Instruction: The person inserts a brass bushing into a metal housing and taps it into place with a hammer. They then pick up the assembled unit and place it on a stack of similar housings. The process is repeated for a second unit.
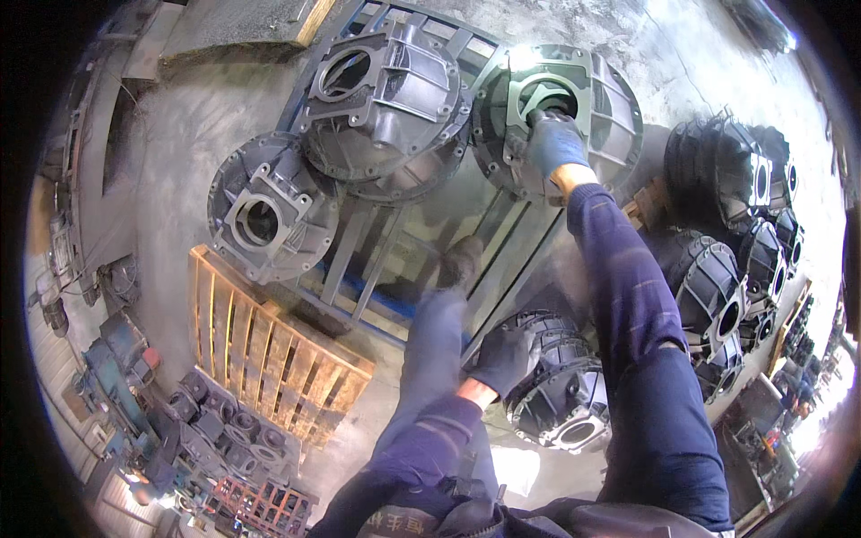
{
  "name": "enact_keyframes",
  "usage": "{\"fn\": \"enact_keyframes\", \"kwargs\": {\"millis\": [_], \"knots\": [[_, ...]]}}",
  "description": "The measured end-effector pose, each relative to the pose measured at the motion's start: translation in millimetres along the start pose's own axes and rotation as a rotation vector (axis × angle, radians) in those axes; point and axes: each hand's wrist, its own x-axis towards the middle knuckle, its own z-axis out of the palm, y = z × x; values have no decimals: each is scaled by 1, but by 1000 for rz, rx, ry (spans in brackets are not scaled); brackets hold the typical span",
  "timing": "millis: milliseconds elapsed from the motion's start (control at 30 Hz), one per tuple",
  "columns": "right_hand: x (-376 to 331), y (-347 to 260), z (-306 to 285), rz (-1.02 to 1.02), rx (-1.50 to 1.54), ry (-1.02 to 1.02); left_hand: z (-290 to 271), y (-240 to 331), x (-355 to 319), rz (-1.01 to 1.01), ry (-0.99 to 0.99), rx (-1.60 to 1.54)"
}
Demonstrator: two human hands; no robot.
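My right arm stretches far forward, and my right hand [558, 146], in a blue and dark glove, is at the round opening of a grey cast metal housing [616, 121]. Its fingers curl over the rim of the opening; the fingertips are partly hidden inside. Bright light falls on the top of that housing. Lower down, my left hand [509, 360], in a dark glove, is over the left side of a dark ribbed housing [560, 394] near my legs. Its fingers are too dark to make out, and I cannot tell whether it touches the housing.
Stacked housings [417, 81] and a single housing [269, 215] stand to the left around a metal frame [354, 255]. A wooden pallet [278, 350] leans there. Several dark housings [713, 278] cluster at the right. My foot [459, 262] is over the frame's bars.
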Motion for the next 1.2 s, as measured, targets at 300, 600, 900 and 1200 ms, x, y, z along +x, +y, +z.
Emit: {"fn": "enact_keyframes", "kwargs": {"millis": [300, 600, 900, 1200], "knots": [[7, -4, -5, 154, -15, -240, -11, -15, 2, 11, 139, -96], [-93, 48, -100, 249, 322, -36, 30, -43, -4, -82, 437, -594], [-374, 66, -133, 560, 1168, 224, 27, -69, -62, 57, 214, -609], [-746, 9, -59, 1143, 1338, 760, -91, 4, -181, 512, 411, -85]]}}
